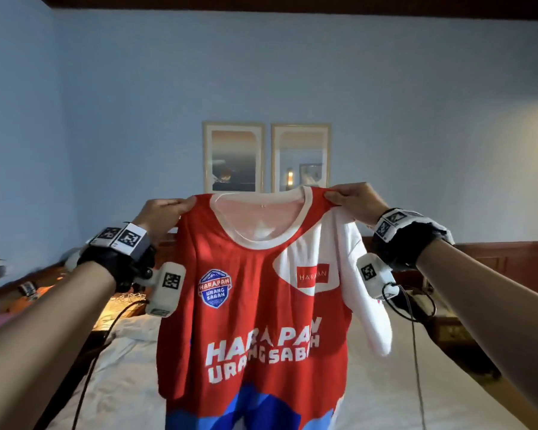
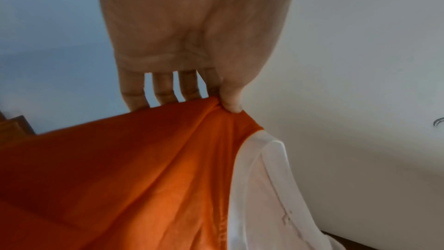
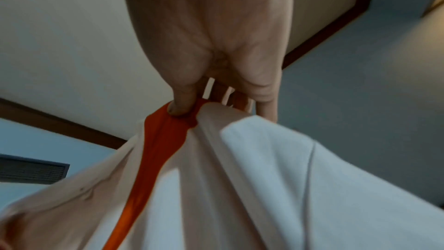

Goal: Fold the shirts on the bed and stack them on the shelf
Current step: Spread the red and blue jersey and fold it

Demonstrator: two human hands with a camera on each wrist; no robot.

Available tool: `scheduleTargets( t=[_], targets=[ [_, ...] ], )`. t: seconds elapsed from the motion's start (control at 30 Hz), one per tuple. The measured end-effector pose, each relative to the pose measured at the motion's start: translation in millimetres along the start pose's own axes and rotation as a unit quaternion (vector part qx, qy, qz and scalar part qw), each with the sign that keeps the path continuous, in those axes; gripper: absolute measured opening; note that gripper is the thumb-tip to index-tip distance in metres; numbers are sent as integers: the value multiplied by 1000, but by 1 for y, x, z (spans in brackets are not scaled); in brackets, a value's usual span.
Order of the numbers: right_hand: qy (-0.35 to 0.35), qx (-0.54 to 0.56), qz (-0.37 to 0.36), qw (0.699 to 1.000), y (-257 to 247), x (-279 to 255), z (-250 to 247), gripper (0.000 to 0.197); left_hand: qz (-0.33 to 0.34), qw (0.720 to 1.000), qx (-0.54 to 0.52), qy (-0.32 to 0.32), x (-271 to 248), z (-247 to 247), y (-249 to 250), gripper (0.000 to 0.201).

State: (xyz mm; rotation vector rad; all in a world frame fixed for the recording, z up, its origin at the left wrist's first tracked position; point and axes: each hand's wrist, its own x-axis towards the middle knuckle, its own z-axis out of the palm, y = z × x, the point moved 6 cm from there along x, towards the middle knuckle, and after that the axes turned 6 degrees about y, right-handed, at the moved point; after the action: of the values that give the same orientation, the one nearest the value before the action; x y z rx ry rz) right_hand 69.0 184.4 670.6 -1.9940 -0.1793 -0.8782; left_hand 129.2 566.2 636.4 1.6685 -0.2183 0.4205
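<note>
A white bed [image 1: 131,377] fills the lower part of the head view, running away toward a blue wall. Above the bed a red shirt [image 1: 246,321] hangs full length, facing the person, with a white collar, one white sleeve drooping on the right, white lettering and a blue hem. It looks thin, soft and light, likely to sag and swing rather than keep a shape. The left hand [image 1: 162,212] pinches the shoulder seam beside the collar, thumb clamped over cloth against the fingers; the right hand [image 1: 354,200] pinches the opposite shoulder the same way. These seams seem the best holds, since they keep the body flat. Below the shirt the bed offers open room for laying it down. A dark wooden edge runs along the bed's right side. Another person sits left of the bed. No shelf is visible.
</note>
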Motion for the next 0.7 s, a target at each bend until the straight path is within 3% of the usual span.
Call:
scheduleTargets(
  t=[0.1,0.2,0.27,0.4,0.57,0.7],
  targets=[
    [-4,-33,-3,999,-2,3,3,12,67,996,33,49,6,-8,4,24],
    [-25,-56,13,998,-6,2,9,24,125,988,78,50,5,-4,13,25],
    [-37,-78,12,996,-11,1,10,26,132,985,102,33,5,1,18,26],
    [-30,-44,17,998,-17,2,6,25,166,962,195,91,3,-6,28,28],
    [13,7,30,999,-14,1,3,30,109,988,92,67,9,-3,13,24],
    [23,21,52,998,-7,2,1,29,174,968,175,39,-3,12,29,30]
  ],
)
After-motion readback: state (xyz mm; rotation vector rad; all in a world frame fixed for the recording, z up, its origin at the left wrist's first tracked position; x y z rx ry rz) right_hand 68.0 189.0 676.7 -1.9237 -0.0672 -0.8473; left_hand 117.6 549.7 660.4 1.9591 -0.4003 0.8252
